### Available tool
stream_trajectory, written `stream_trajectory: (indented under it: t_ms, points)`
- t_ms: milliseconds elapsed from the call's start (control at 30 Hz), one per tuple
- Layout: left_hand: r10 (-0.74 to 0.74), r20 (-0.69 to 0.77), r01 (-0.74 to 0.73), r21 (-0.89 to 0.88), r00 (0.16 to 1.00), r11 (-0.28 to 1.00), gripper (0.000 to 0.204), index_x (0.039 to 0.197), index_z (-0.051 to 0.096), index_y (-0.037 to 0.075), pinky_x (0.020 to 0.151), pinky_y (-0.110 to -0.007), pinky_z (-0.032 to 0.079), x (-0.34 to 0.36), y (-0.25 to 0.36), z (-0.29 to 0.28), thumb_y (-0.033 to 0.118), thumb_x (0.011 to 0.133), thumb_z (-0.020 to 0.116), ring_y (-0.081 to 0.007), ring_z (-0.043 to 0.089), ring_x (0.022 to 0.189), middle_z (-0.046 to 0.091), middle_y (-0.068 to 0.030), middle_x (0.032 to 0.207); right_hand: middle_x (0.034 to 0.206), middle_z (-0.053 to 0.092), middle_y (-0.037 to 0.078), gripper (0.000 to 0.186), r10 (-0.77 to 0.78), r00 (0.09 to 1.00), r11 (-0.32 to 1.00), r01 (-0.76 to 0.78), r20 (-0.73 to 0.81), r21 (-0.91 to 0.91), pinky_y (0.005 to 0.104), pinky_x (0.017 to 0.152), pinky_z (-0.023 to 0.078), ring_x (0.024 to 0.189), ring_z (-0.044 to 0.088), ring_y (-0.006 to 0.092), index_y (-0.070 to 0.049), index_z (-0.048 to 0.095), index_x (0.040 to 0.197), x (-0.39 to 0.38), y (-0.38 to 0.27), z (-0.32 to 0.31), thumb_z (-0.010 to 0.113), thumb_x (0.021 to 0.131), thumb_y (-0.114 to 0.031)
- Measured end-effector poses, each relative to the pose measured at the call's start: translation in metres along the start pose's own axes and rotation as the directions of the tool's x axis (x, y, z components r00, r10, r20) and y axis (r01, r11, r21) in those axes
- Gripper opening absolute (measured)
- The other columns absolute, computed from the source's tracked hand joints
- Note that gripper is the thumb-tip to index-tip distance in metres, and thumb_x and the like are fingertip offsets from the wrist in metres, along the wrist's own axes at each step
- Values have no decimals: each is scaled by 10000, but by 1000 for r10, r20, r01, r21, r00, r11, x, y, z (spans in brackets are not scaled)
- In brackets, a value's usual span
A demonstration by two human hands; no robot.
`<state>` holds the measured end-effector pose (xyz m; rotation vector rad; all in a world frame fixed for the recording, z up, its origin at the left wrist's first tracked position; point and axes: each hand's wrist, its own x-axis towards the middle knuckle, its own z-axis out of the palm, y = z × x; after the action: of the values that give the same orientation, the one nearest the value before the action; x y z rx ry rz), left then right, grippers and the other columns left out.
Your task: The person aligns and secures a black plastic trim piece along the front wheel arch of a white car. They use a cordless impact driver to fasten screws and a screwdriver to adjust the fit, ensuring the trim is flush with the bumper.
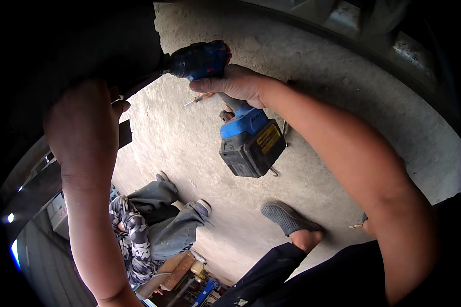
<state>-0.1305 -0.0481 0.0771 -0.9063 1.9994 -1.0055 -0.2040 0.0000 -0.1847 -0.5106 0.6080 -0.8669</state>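
My right hand (235,84) is wrapped round the grip of a blue and black cordless impact driver (202,59), its nose pointing left. The driver's black battery pack (253,148) hangs below the grip. At the driver's tip a dark, shadowed part (123,46) fills the upper left, and where the bit meets it is too dark to see. My left hand (84,120) is raised against this dark part, closed, with its thumb showing beside a small pale piece. Its other fingers are lost in shadow, so what they hold cannot be made out.
An orange-handled screwdriver (204,97) lies on the concrete floor (164,133) behind the driver. At lower left sits another person (159,225) in jeans and a patterned top, near wooden and blue items (205,291). My grey shoe (287,215) is below. A dark curved rim (343,51) crosses the upper right.
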Motion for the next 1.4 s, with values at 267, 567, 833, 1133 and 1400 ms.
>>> stream_trajectory:
  t_ms: [267, 567, 833, 1133, 1400]
  points:
    - [9, -29, -7, 67, 1000, 998, 258, 798, 705, 112, 617, -382, 539, -2, -4, 1, 341, 755, 814, -254, 702, 711, 691, -82, 756, 1048, 622, 74, 801, -30, 1000, 999, 29, -6, -33, 357, 773, 533, 985, 585, 205, -108, 657, 1144, 6, -3, -3, 884, 605, -656]
    - [-34, 81, 35, -9, 996, 999, 303, 887, 744, 87, 625, -418, 546, 2, -1, -4, 359, 772, 811, -308, 706, 734, 718, -147, 826, 813, 597, -1, 679, 21, 1000, 998, -21, -10, -65, 280, 612, 436, 759, 553, 126, -146, 654, 1047, 15, -2, -7, 884, 632, -633]
    - [-74, 128, 79, -31, 989, 996, 304, 886, 742, 66, 652, -435, 558, 4, 1, -6, 343, 783, 811, -328, 707, 756, 713, -172, 846, 1017, 666, 63, 756, -103, 994, 980, 95, -35, -173, 331, 870, 455, 972, 591, 185, -128, 657, 1162, 3, -21, 2, 862, 651, -647]
    - [-32, 21, 33, -21, 999, 999, 178, 834, 754, 90, 588, -400, 578, 2, 0, -1, 264, 810, 787, -303, 723, 698, 719, -146, 792, 1259, 645, 125, 822, -127, 991, 953, 108, -49, -283, 393, 1059, 403, 1241, 548, 264, -122, 617, 1272, 8, -21, -3, 855, 669, -627]
    - [-72, 52, 73, -17, 996, 997, 176, 793, 743, 82, 582, -413, 581, 3, 1, 3, 254, 827, 759, -318, 719, 678, 711, -166, 764, 1305, 626, 149, 897, -134, 990, 944, 111, -54, -311, 415, 1092, 383, 1279, 533, 295, -130, 592, 1315, 3, -23, -1, 843, 646, -672]
